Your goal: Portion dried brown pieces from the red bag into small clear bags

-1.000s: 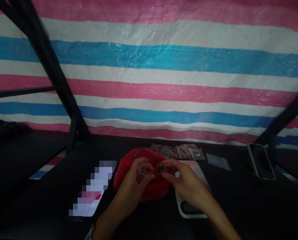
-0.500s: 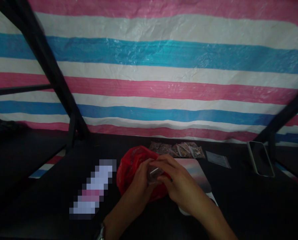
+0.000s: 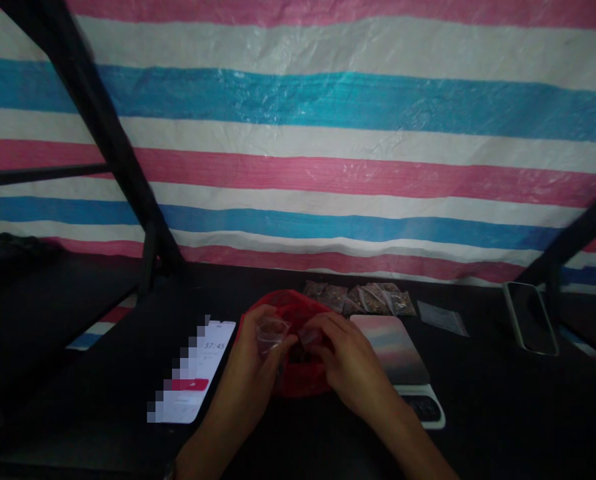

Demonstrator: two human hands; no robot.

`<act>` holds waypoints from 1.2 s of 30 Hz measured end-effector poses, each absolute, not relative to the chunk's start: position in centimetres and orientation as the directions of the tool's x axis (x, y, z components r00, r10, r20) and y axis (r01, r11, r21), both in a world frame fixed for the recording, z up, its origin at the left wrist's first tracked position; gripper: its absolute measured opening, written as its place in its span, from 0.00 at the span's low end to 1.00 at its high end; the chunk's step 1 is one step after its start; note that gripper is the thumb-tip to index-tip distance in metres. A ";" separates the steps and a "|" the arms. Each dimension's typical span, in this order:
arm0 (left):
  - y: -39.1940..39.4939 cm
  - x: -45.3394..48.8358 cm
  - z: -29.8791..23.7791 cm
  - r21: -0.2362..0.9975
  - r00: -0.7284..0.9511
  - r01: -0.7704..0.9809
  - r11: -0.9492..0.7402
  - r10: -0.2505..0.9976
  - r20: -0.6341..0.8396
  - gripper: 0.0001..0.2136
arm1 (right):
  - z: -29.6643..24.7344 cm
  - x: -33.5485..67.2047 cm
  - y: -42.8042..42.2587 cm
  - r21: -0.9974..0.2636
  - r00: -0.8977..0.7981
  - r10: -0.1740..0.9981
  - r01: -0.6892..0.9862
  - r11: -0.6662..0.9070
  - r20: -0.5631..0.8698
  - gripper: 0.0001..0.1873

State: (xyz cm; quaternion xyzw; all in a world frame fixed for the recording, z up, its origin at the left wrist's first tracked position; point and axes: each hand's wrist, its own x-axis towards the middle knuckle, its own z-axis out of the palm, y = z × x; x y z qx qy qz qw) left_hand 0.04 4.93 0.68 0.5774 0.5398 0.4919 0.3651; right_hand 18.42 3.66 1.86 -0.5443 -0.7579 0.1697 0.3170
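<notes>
A striped sheet (image 3: 328, 175) hangs behind black slanted bars (image 3: 121, 163).

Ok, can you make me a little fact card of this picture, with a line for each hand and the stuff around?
Left hand: holds a clear plastic piece
Right hand: fingertips close together; too dim to tell what they pinch
By both hands: open red bag
Right of red bag: scale, silver top
Behind scale: small filled bags, brownish inside
Farther right: flat clear bag, then dark-screened phone
Left side: lit phone, partly blurred
Backdrop: striped sheet
</notes>
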 end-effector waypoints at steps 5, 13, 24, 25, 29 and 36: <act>5.5 0.2 -0.7 0.913 0.042 0.407 -0.039 0.999 0.024 0.25 | 0.4 18.5 4.3 -0.394 -0.245 0.964 0.879 0.266 0.104 0.29; 6.8 0.9 -2.9 0.852 0.051 0.514 -0.099 0.995 0.084 0.20 | 0.6 18.8 4.5 -0.291 -0.180 0.979 0.936 0.200 0.092 0.35; 6.8 1.4 -2.3 0.909 0.080 0.413 -0.060 0.996 0.029 0.15 | 1.1 19.6 4.3 -0.339 -0.228 0.967 0.906 0.254 0.116 0.29; 6.8 1.2 -2.2 0.901 0.076 0.430 -0.048 0.997 0.016 0.15 | 1.6 19.6 4.1 -0.304 -0.227 0.968 0.919 0.249 0.109 0.29; 6.4 0.9 -1.5 0.866 0.034 0.498 -0.051 0.999 0.039 0.17 | 3.0 19.5 3.5 -0.165 -0.215 0.974 0.961 0.223 0.067 0.26; 5.4 1.4 -0.1 0.861 -0.069 0.499 -0.093 0.987 0.146 0.17 | 2.7 19.0 3.4 -0.176 -0.161 0.986 0.973 0.153 -0.034 0.24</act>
